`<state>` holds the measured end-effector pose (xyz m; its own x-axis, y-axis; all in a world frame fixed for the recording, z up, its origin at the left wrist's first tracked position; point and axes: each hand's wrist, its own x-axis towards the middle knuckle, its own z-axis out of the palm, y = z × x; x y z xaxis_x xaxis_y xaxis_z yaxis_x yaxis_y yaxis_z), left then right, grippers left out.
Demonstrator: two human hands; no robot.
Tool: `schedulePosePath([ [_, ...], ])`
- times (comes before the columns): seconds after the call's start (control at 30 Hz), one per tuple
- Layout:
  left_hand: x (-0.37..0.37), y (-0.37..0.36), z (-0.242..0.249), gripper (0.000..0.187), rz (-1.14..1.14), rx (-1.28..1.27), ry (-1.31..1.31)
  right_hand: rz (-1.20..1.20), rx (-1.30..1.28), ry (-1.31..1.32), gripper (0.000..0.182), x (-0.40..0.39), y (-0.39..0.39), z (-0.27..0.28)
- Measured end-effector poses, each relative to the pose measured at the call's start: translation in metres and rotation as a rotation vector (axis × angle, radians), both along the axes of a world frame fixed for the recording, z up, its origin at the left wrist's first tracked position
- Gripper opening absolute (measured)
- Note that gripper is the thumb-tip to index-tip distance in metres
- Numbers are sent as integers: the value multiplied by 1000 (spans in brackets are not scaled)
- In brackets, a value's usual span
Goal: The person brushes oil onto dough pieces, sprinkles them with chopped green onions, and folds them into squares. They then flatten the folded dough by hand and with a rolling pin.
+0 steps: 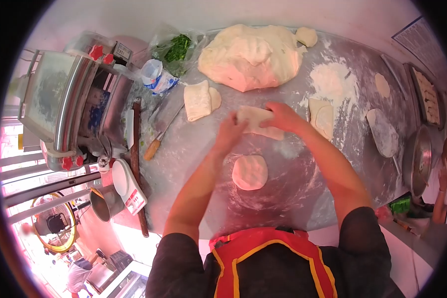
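Both my hands are on a flat piece of dough in the middle of the metal table. My left hand grips its left end, slightly blurred. At the right end my right hand has its fingers closed on the dough. A round, flattened dough piece lies nearer to me. Folded dough rests to the left, partly over another piece, and more folded dough lies to the right. Behind my hands sits a large dough mass.
Loose flour covers the back right, near a scoop. On the left are a dough machine, a wooden-handled tool, a long rod and a scale. A metal bowl and another person's hand are far right.
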<state>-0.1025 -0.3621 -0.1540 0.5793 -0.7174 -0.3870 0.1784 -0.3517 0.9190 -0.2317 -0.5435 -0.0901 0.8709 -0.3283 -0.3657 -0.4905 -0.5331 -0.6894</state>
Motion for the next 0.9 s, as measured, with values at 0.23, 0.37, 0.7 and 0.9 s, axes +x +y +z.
schedulePosePath([
  [0.23, 118, 25, 105, 23, 151, -74, -58, -305, 345, -444, 51, 111, 40, 13],
  [0.37, 163, 44, 82, 26, 151, 164, -213, -386, 163, -530, 49, 106, 43, 11],
  [0.7, 13, -9, 75, 33, -105, -27, -605, -1175, -157, -168, 46, -158, -57, -28],
  [0.9, -119, -105, 13, 39, -368, -70, -325, -1094, 461, -140, 36, -158, -30, -36],
])
